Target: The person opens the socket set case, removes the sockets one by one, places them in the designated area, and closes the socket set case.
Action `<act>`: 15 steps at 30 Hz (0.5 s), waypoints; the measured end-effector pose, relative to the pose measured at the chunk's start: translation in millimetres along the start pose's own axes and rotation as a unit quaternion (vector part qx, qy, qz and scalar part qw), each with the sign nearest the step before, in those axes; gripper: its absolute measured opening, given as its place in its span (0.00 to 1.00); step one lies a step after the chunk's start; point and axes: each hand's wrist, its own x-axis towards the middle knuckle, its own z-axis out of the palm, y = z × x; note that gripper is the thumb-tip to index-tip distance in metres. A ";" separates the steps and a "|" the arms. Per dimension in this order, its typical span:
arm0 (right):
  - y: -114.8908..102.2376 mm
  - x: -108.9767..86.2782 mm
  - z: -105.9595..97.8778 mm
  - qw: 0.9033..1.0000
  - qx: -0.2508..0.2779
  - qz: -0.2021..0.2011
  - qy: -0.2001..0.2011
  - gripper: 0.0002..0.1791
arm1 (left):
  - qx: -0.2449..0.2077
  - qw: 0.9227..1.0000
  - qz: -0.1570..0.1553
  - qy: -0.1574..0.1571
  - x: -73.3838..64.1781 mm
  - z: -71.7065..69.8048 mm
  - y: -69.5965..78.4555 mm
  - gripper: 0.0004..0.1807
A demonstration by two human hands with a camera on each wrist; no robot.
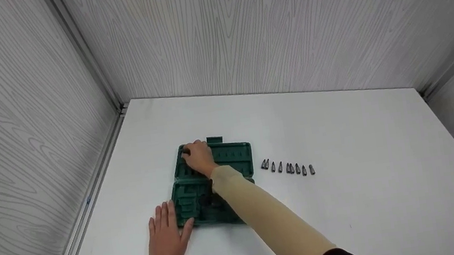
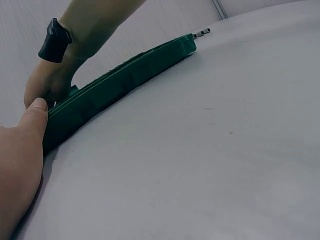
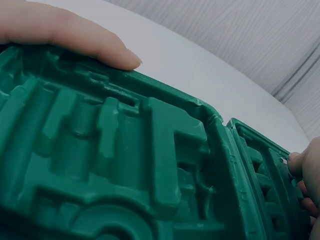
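Observation:
A green moulded tool case (image 1: 232,153) lies opened flat on the table, its hinge running crosswise. My right hand (image 1: 199,156) is over the far left part of the case, fingers curled down into it. In the right wrist view, my right hand's fingertips (image 3: 295,162) pinch a small metal bit (image 3: 284,160), mostly hidden by them. My left hand (image 1: 166,241) lies spread at the near left corner, its thumb (image 2: 36,112) against the near edge and a finger (image 3: 95,42) along the side rim. Shaped recesses fill the near half (image 3: 165,150).
To the right of the case, several small pointed metal bits (image 1: 280,167) stand in a loose row on the white table (image 1: 372,161). Wood-grain panels (image 1: 241,33) enclose the table at the back and sides. My right forearm (image 1: 269,214) crosses over the case's near half.

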 end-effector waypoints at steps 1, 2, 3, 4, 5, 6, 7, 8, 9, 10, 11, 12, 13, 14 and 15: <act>-0.2 0.1 0.8 1.000 -0.001 0.005 0.000 0.18 | -0.001 1.000 -0.001 -0.003 -0.3 0.0 -0.1 0.48; -0.5 0.0 1.6 1.000 -0.002 0.010 0.000 0.19 | -0.002 1.000 -0.002 -0.005 -0.8 -0.1 0.1 0.48; -0.8 -0.3 2.5 1.000 0.000 0.015 0.001 0.19 | -0.005 1.000 -0.004 -0.007 -1.4 -0.2 0.4 0.48; -1.1 -0.7 3.4 1.000 -0.001 0.019 0.001 0.19 | -0.006 1.000 -0.005 -0.008 -2.0 -0.4 0.8 0.48; -1.5 -1.1 4.4 1.000 -0.002 0.023 0.000 0.19 | -0.008 1.000 -0.005 -0.009 -2.6 -0.5 1.1 0.48; -1.9 -1.2 5.5 1.000 -0.005 0.026 -0.001 0.19 | -0.009 1.000 -0.006 -0.010 -3.0 -0.6 1.4 0.48; -2.4 -1.2 6.5 1.000 -0.011 0.028 -0.002 0.19 | -0.011 1.000 -0.006 -0.010 -3.2 -0.8 1.7 0.48; -2.9 -0.9 7.5 0.999 -0.016 0.030 -0.003 0.18 | -0.011 1.000 -0.006 -0.008 -3.0 -1.0 1.9 0.48; -3.7 -0.5 8.1 0.999 -0.021 0.031 -0.004 0.18 | -0.010 1.000 -0.005 -0.007 -2.7 -1.1 1.8 0.48; -4.2 0.0 8.8 0.999 -0.028 0.032 -0.005 0.17 | -0.008 1.000 -0.004 -0.006 -2.2 -1.3 1.7 0.48; -4.9 0.7 9.3 0.999 -0.032 0.033 -0.006 0.17 | -0.006 1.000 -0.004 -0.005 -1.8 -1.4 1.4 0.48; -5.5 1.3 9.7 0.999 -0.036 0.034 -0.008 0.17 | -0.005 1.000 -0.003 -0.004 -1.4 -1.3 1.3 0.48; -5.8 1.7 9.8 0.999 -0.039 0.036 -0.012 0.16 | -0.003 1.000 -0.002 -0.002 -1.2 -1.1 1.2 0.48; -5.9 2.0 9.8 0.998 -0.037 0.037 -0.015 0.16 | -0.002 1.000 -0.002 -0.001 -1.3 -0.7 1.3 0.48; -5.7 2.2 9.4 0.998 -0.035 0.040 -0.018 0.17 | -0.002 1.000 -0.002 0.000 -1.4 -0.4 1.7 0.48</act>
